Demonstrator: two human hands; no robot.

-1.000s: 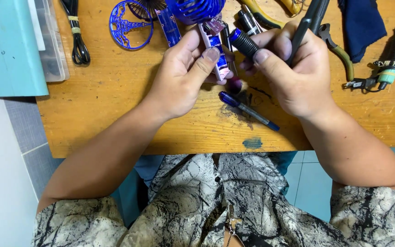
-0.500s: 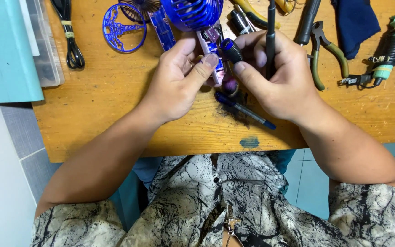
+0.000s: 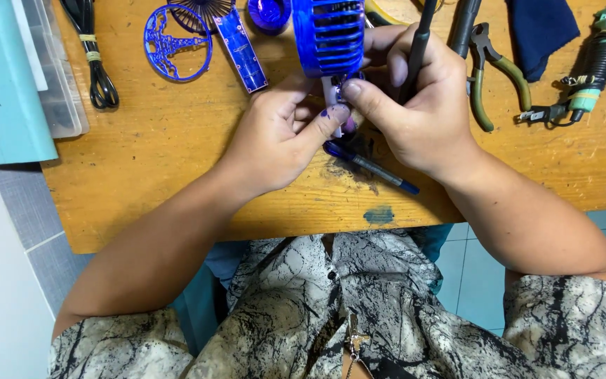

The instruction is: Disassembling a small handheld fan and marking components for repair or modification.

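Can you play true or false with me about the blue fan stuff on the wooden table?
1. Both hands are on the blue fan. True: the left hand and right hand grip it at its base.
2. The pliers are in the left hand. False: they lie on the wooden table, right of the right hand.
3. A blue pen lies on the table under the hands. True.
4. The round blue grille is fitted on the fan. False: it lies loose on the table, to the fan's left.
5. The right hand also holds a thin black tool. True.
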